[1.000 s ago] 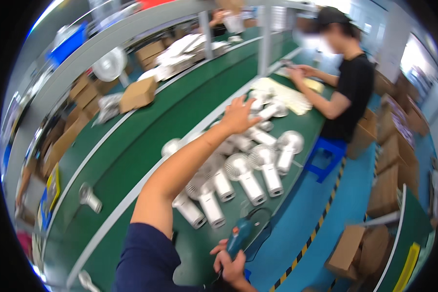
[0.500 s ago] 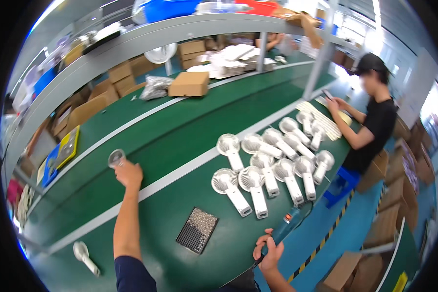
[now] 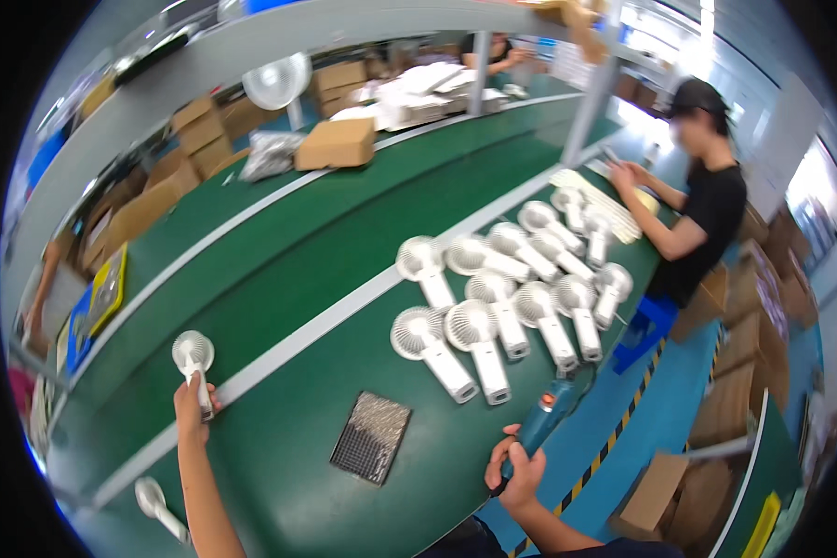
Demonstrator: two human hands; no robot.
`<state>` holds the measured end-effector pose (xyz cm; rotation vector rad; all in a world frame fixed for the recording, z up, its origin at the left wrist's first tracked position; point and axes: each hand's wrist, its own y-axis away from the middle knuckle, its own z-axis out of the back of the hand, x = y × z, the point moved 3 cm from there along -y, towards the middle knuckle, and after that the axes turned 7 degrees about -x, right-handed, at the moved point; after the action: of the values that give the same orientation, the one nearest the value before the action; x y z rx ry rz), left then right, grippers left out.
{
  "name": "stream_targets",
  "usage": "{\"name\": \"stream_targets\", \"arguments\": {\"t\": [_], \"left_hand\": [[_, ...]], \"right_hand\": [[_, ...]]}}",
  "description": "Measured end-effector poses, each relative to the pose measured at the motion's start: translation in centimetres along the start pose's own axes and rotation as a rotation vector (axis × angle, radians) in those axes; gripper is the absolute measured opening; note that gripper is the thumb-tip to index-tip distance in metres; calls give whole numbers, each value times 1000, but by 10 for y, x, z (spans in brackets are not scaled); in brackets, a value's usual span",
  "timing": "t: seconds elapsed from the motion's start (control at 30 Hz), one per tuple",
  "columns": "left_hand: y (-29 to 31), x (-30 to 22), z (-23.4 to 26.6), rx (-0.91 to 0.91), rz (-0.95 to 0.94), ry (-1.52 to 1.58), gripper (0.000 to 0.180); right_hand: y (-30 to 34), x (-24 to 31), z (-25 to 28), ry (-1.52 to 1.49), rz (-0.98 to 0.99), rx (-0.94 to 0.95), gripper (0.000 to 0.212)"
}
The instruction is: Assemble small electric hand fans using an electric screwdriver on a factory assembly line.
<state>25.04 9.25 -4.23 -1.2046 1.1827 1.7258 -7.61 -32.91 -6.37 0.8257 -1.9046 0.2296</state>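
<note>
My left hand (image 3: 193, 411) is closed round the handle of a white handheld fan (image 3: 193, 353), its round grille pointing away from me over the grey strip beside the green belt. In my right hand (image 3: 521, 474), near the table's front edge, I grip a teal electric screwdriver (image 3: 539, 424) with an orange switch. Its front end points toward a group of white handheld fans (image 3: 474, 324) lying on the green table. Between my hands lies a black screw tray (image 3: 372, 437) with small metal screws in it. One more white fan (image 3: 156, 502) lies at the lower left.
A person (image 3: 711, 200) in black sits at the right, holding a phone-like object. Pale strips (image 3: 600, 205) lie before them. Across the belt (image 3: 325, 223) stand a cardboard box (image 3: 335, 144) and a plastic bag (image 3: 272, 155). A metal post (image 3: 588, 112) rises at the far side.
My left hand has drawn back toward me and left with the fan, whose grille and handle now show more fully. The right hand keeps the screwdriver in much the same place. The view has shifted slightly.
</note>
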Motion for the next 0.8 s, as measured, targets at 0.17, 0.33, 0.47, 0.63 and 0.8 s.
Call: {"name": "stream_targets", "arguments": {"t": [0.17,0.33,0.47,0.63,0.8], "left_hand": [[91,0,18,-1,-99,-54,31],[129,9,103,-673,-645,-908,37],[129,25,103,-1006,-669,-1040,51],[132,94,225,-937,-204,-1175,67],[122,99,214,-602,-376,-1121,67]], "right_hand": [[15,35,11,123,117,5,31],[24,27,-10,-77,1,135,24],[6,15,6,153,63,2,39],[0,15,0,131,13,87,31],[1,28,12,133,80,63,31]]}}
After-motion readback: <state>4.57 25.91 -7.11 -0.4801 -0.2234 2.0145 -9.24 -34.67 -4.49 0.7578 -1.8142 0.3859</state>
